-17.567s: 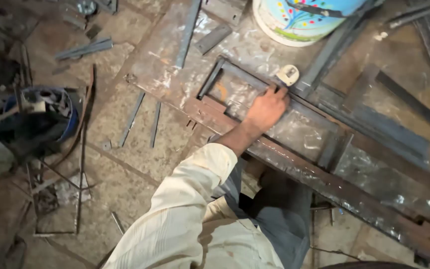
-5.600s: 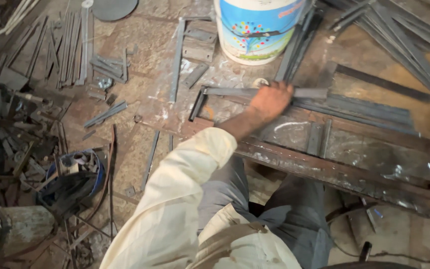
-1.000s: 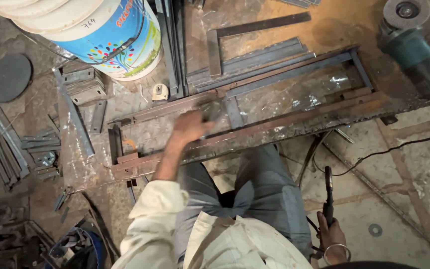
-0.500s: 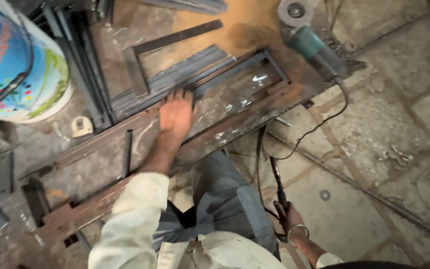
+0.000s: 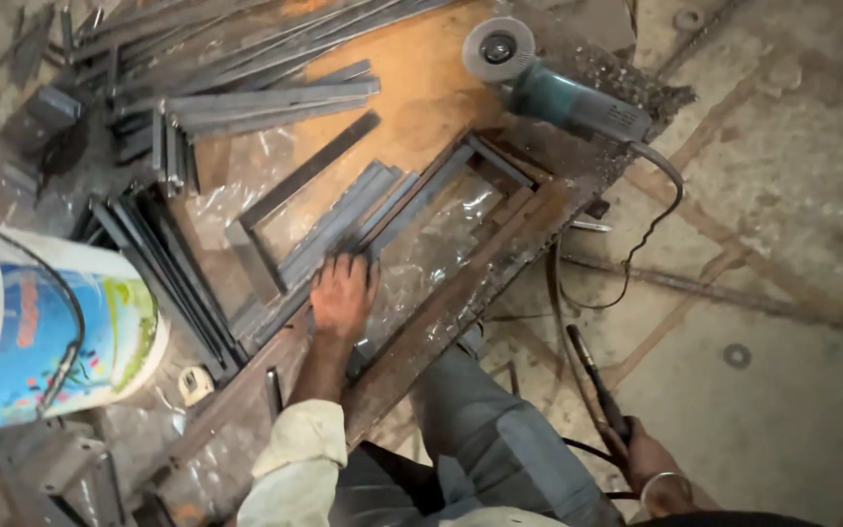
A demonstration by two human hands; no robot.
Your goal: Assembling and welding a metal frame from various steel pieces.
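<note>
Left grip [image 5: 341, 293] flat on steel strips [image 5: 343, 226], fingers spread.

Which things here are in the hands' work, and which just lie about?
In hand:
- left hand pressing flat on the metal strips in the steel frame
- right hand gripping a dark rod-shaped tool with a cable

Lying about:
- angle grinder
- plastic bucket
- tape measure
- loose steel bars

Dusty stone-slab floor [image 5: 792, 244], perhaps concrete, under dim warm light
</note>
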